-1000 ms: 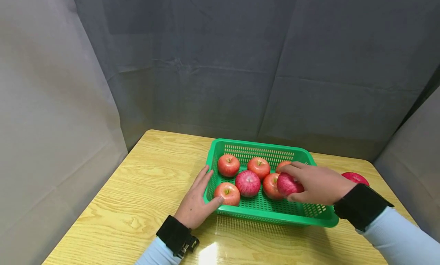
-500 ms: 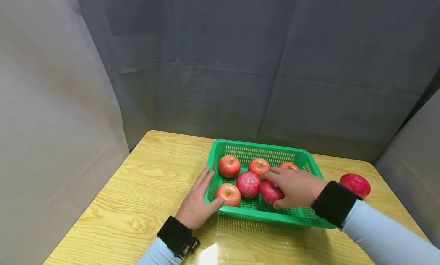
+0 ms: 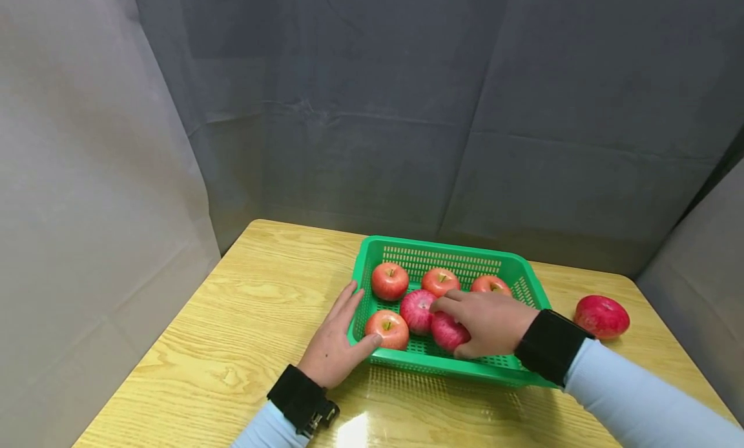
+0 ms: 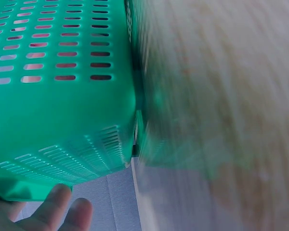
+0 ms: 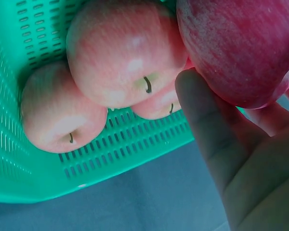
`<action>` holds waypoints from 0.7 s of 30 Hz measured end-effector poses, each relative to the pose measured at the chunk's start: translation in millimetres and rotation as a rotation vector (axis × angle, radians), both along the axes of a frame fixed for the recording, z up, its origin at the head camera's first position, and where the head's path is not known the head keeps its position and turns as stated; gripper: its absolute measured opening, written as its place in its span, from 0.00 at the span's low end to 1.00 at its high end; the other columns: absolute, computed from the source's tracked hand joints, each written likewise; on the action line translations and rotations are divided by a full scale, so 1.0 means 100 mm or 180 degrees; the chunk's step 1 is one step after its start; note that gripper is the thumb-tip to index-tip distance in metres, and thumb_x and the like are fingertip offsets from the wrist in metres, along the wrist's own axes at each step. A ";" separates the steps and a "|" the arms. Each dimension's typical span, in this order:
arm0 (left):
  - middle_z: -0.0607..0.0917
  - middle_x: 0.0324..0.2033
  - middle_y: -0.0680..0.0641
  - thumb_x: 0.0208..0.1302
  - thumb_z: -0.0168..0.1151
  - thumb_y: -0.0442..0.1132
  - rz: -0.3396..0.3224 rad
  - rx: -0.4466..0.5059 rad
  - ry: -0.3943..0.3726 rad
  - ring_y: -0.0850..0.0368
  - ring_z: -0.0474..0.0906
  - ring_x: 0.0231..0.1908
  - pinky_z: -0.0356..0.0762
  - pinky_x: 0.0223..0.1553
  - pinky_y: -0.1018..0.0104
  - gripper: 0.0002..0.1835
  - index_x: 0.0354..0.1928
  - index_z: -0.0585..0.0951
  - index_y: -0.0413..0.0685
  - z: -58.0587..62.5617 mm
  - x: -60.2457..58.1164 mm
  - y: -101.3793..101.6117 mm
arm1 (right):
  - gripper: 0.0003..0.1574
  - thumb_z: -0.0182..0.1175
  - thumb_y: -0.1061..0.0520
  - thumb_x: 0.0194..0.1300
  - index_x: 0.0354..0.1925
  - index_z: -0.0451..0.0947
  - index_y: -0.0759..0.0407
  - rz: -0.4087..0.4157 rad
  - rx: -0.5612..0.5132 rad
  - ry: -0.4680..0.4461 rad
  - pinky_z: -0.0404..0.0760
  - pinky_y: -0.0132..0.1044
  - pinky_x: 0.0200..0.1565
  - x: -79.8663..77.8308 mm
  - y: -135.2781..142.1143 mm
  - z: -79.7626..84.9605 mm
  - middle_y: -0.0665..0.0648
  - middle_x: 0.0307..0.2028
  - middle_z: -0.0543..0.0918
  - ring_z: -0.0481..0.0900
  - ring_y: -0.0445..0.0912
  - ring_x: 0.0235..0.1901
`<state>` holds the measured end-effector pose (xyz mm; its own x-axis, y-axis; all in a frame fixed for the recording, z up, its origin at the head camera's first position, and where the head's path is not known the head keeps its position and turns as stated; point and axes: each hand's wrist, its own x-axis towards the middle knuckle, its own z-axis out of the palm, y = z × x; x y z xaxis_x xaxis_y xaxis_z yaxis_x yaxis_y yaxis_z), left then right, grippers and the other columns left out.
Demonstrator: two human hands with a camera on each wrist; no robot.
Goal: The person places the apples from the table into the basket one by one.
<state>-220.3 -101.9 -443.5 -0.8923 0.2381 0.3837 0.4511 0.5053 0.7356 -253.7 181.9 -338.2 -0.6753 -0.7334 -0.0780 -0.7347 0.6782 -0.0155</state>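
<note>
A green basket [image 3: 453, 244] with slotted walls holds several apples. My right hand [image 3: 493, 321] reaches into it and grips a dark red apple [image 3: 449, 336], fingers over the top and thumb on the near side. In the right wrist view the same apple [image 5: 241, 48] lies against the fingers. Directly left of it sits another dark red apple [image 3: 417, 311]. At the basket's left front corner my left hand [image 3: 332, 352] rests with extended fingers along the left rim and the thumb at the front rim, by a paler apple [image 3: 387, 330].
Along the basket's back lie light red apples, one at left [image 3: 389, 281], one in the middle [image 3: 440, 281] and one at right [image 3: 489, 284]. A dark red apple [image 3: 602, 317] rests on the wooden table [image 3: 232, 319] right of the basket. Grey cloth [image 3: 360, 112] hangs behind.
My right hand has carried the dark red apple leftward and down, close to the other dark red one. The left hand stays at the basket's corner.
</note>
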 end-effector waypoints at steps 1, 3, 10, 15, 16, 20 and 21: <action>0.48 0.72 0.56 0.62 0.60 0.57 -0.0002 0.0000 -0.0001 0.64 0.49 0.66 0.68 0.57 0.47 0.41 0.73 0.54 0.57 0.00 0.00 0.00 | 0.39 0.73 0.43 0.44 0.55 0.70 0.43 0.0026 -0.0006 -0.0001 0.79 0.36 0.33 0.00 0.00 -0.01 0.41 0.43 0.72 0.72 0.35 0.32; 0.48 0.72 0.56 0.62 0.60 0.57 -0.0004 -0.0001 -0.0004 0.64 0.49 0.66 0.68 0.57 0.47 0.41 0.73 0.54 0.58 -0.01 0.00 0.00 | 0.38 0.73 0.44 0.44 0.54 0.71 0.43 0.0094 -0.0022 0.0014 0.79 0.36 0.33 -0.01 -0.01 -0.04 0.40 0.42 0.72 0.72 0.35 0.34; 0.48 0.72 0.57 0.63 0.60 0.56 -0.0015 0.0002 -0.0008 0.65 0.49 0.65 0.68 0.57 0.47 0.41 0.73 0.54 0.58 -0.01 -0.01 0.00 | 0.37 0.74 0.43 0.44 0.53 0.71 0.43 0.0222 -0.0069 0.0112 0.80 0.35 0.34 -0.03 -0.02 -0.09 0.39 0.40 0.72 0.73 0.35 0.35; 0.48 0.72 0.56 0.62 0.60 0.56 -0.0015 0.0015 0.0005 0.64 0.49 0.66 0.68 0.57 0.47 0.41 0.73 0.54 0.58 -0.01 -0.01 0.00 | 0.37 0.72 0.42 0.46 0.54 0.71 0.44 0.0237 -0.0098 0.0121 0.80 0.36 0.36 -0.04 0.00 -0.10 0.40 0.41 0.73 0.73 0.36 0.37; 0.48 0.72 0.56 0.62 0.60 0.56 -0.0015 0.0015 -0.0001 0.64 0.49 0.66 0.68 0.57 0.47 0.41 0.73 0.54 0.58 -0.01 -0.01 0.00 | 0.37 0.72 0.41 0.46 0.54 0.71 0.44 0.0231 -0.0098 0.0122 0.80 0.36 0.36 -0.04 0.01 -0.10 0.40 0.41 0.73 0.72 0.36 0.37; 0.48 0.72 0.56 0.62 0.60 0.56 -0.0011 -0.0001 -0.0017 0.64 0.49 0.65 0.68 0.57 0.47 0.41 0.73 0.54 0.58 -0.01 -0.01 0.00 | 0.36 0.70 0.38 0.49 0.55 0.72 0.45 0.0196 -0.0065 0.0095 0.79 0.36 0.36 -0.05 0.02 -0.11 0.42 0.43 0.74 0.71 0.36 0.38; 0.48 0.72 0.56 0.62 0.60 0.56 -0.0008 -0.0006 -0.0017 0.64 0.49 0.65 0.68 0.57 0.47 0.40 0.73 0.54 0.58 -0.01 -0.01 0.00 | 0.36 0.69 0.37 0.49 0.55 0.72 0.45 0.0193 -0.0049 0.0089 0.79 0.36 0.36 -0.05 0.02 -0.11 0.42 0.43 0.75 0.71 0.36 0.38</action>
